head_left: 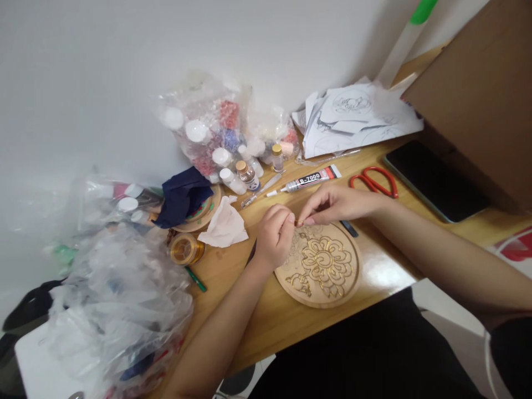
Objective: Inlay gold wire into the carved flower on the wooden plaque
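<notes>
Over the far edge of a round wooden plaque (353,288), my left hand (274,235) and my right hand (334,203) meet fingertip to fingertip. Both are pinched closed on a tiny piece of gold wire (298,224), most of it hidden by the fingers. On the plaque, gold outlines form a large flower (326,259) and a smaller motif (299,284) near its left rim. Part of the pattern beside my left hand shows only thin drawn lines. A dark flat tool (349,228) pokes out at the plaque's right edge.
Beyond my hands lie a B-7000 glue tube (311,178), red-handled scissors (374,182) and a black phone (436,180). A gold wire spool (185,249), white tissue (226,224) and plastic bags (124,299) are leftward. Small bottles (247,174), drawings (349,119) and a cardboard box (477,100) stand farther back.
</notes>
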`<action>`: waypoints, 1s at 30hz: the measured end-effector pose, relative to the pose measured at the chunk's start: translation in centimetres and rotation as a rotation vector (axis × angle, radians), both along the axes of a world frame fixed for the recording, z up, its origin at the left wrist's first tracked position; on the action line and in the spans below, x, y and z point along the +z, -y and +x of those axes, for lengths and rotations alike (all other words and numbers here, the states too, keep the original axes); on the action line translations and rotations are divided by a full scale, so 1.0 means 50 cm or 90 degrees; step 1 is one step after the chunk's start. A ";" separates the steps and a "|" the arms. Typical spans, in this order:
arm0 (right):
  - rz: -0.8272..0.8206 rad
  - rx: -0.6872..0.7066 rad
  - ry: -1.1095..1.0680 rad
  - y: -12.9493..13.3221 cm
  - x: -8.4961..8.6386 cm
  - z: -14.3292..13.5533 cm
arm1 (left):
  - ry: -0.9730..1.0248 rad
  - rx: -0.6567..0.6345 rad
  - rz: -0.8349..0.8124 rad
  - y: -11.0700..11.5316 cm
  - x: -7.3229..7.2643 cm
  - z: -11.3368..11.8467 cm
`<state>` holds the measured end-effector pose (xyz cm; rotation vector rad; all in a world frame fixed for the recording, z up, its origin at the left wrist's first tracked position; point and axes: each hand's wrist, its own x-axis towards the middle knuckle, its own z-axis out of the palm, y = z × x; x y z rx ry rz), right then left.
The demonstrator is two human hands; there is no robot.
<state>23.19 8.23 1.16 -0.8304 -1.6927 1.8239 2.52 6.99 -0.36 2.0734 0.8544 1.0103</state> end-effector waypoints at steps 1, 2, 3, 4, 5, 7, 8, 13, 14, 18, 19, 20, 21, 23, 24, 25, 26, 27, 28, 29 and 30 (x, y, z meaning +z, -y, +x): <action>0.009 -0.001 0.008 0.001 -0.001 -0.001 | 0.000 -0.001 0.002 0.000 0.000 0.000; 0.017 -0.003 0.012 0.001 -0.002 -0.001 | 0.001 -0.002 0.004 -0.001 0.000 0.000; 0.022 -0.004 0.016 0.002 -0.002 -0.002 | 0.002 -0.004 0.006 -0.001 0.001 0.000; 0.025 -0.004 0.018 0.002 -0.002 -0.003 | 0.002 -0.007 0.007 -0.001 0.001 0.001; 0.026 -0.002 0.019 0.003 -0.001 -0.004 | 0.002 -0.008 0.008 -0.001 0.001 0.001; 0.026 0.001 0.020 0.003 0.001 -0.007 | 0.000 -0.007 0.007 -0.001 0.001 0.001; 0.025 0.000 0.023 0.003 0.002 -0.008 | -0.002 -0.005 0.007 -0.001 0.000 0.001; -0.007 -0.072 -0.005 0.002 -0.003 -0.010 | -0.014 0.006 0.010 0.001 -0.004 0.000; -0.023 -0.106 -0.024 0.002 -0.005 -0.010 | -0.018 0.007 0.012 0.001 -0.006 0.000; -0.068 -0.262 -0.131 -0.004 -0.011 -0.013 | -0.034 0.023 0.014 0.004 -0.011 0.003; -0.076 -0.285 -0.152 -0.005 -0.011 -0.014 | -0.038 0.028 0.015 0.004 -0.012 0.004; -0.082 -0.297 -0.164 -0.006 -0.011 -0.015 | -0.042 0.031 0.016 0.004 -0.012 0.004; -0.085 -0.297 -0.167 -0.007 -0.011 -0.015 | -0.047 0.031 0.018 0.004 -0.012 0.005; -0.085 -0.276 -0.151 -0.007 -0.009 -0.015 | -0.056 0.027 0.025 0.004 -0.011 0.005; -0.082 -0.262 -0.142 -0.007 -0.009 -0.015 | -0.059 0.025 0.029 0.004 -0.010 0.005; -0.079 -0.250 -0.135 -0.006 -0.008 -0.014 | -0.062 0.023 0.034 0.003 -0.009 0.004; -0.077 -0.242 -0.133 -0.006 -0.008 -0.013 | -0.066 0.021 0.039 0.003 -0.009 0.003; -0.075 -0.237 -0.134 -0.005 -0.008 -0.012 | -0.069 0.018 0.044 0.001 -0.009 0.002; -0.074 -0.234 -0.137 -0.005 -0.009 -0.010 | -0.073 0.013 0.049 0.000 -0.009 0.001; -0.073 -0.232 -0.140 -0.005 -0.011 -0.009 | -0.077 0.006 0.055 -0.002 -0.009 -0.001; -0.072 -0.228 -0.143 -0.006 -0.013 -0.007 | -0.081 -0.002 0.059 -0.005 -0.010 -0.004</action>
